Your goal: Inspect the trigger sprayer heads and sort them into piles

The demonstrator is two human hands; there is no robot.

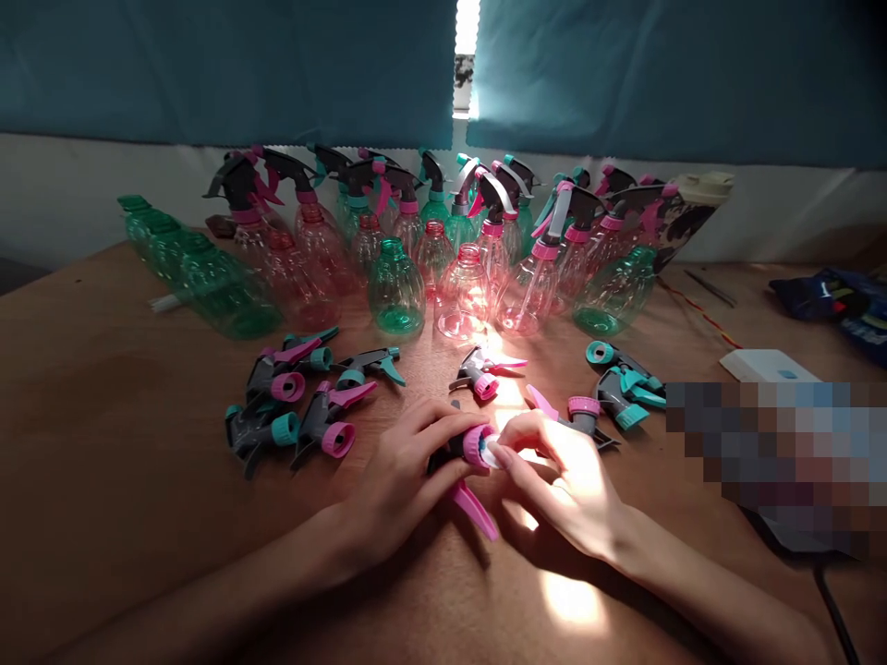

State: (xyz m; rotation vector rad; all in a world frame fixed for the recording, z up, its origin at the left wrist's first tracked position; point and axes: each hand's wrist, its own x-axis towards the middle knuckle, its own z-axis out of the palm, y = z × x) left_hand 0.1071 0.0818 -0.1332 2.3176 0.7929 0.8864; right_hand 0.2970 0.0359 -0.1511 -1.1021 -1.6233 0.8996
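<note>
My left hand [406, 485] wraps around a grey trigger spray head [457, 450] with a pink collar and pink trigger. My right hand [561, 471] comes in from the other side, its fingertips pinching a small white insert [489, 453] at the collar's open end. Several loose spray heads [325, 420] with teal or pink collars lie to the left of my hands. More loose spray heads [624, 392] lie to the right, and one pink-collared spray head [481, 369] lies just beyond my hands.
Several capless clear pink and green plastic bottles [464, 296] and capped spray bottles crowd the far side of the wooden table [117, 443]. A white box [769, 368], loose wires and a blue bag lie at right. A pixelated patch hides the right edge.
</note>
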